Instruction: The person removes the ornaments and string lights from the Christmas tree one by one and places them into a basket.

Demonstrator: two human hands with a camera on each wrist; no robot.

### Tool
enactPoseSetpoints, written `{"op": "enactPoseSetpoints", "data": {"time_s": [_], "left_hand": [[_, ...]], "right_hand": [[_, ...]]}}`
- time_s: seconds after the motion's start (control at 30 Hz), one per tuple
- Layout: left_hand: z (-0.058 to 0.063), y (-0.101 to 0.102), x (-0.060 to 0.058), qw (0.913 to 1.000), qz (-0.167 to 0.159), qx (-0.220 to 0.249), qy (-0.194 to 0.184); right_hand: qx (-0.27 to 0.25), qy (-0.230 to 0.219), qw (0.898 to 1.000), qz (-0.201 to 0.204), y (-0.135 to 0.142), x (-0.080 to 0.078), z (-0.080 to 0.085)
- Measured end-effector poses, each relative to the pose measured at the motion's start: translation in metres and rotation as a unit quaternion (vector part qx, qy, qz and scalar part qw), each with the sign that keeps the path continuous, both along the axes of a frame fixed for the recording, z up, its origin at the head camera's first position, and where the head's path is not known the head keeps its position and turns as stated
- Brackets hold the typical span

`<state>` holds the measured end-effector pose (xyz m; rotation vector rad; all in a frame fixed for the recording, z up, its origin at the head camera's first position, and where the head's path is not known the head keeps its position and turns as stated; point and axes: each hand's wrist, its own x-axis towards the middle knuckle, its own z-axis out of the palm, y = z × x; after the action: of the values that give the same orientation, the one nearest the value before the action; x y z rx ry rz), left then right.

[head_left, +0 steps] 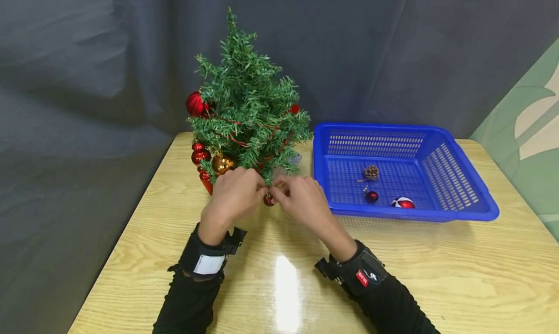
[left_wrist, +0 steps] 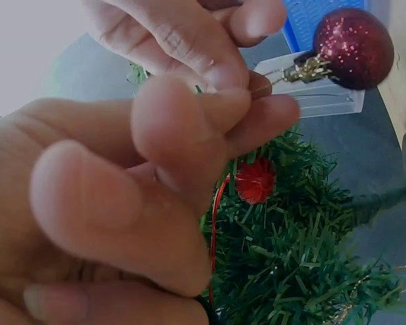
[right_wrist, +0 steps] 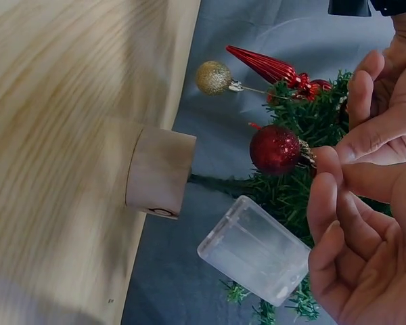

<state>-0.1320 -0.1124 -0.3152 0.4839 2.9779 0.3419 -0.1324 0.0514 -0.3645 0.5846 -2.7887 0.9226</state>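
A small dark red glitter bauble (head_left: 268, 199) hangs by a thin gold string at the front of a small Christmas tree (head_left: 249, 101). My left hand (head_left: 238, 191) and right hand (head_left: 302, 198) meet just above it, fingertips together, both pinching the string. In the left wrist view the string runs from between the fingers to the gold cap of the bauble (left_wrist: 355, 49). Seen from the right wrist, the bauble (right_wrist: 274, 149) dangles beside the fingertips, near the lower branches. Fingers hide where the string meets any branch.
Right of the tree stands a blue plastic basket (head_left: 473, 208) holding a pinecone (head_left: 371, 172), a dark red bauble (head_left: 372, 196) and a red-and-white ball (head_left: 403, 203). Red and gold ornaments hang on the tree's left. A clear plastic box (right_wrist: 257, 250) is by the lower branches, near the tree's base (right_wrist: 161, 172).
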Motion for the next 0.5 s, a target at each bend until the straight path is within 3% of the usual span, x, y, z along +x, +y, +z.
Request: {"op": "enactPoseSetpoints", "data": {"time_s": [0.17, 0.5], "left_hand": [[0.003, 0.000, 0.001, 0.9997, 0.019, 0.013, 0.004], [0.007, 0.001, 0.002, 0.9996, 0.021, 0.019, 0.007]], "right_hand": [[-0.009, -0.007, 1.000, -0.002, 0.000, 0.002, 0.005], [0.000, 0.005, 1.000, -0.025, 0.002, 0.009, 0.016]]}}
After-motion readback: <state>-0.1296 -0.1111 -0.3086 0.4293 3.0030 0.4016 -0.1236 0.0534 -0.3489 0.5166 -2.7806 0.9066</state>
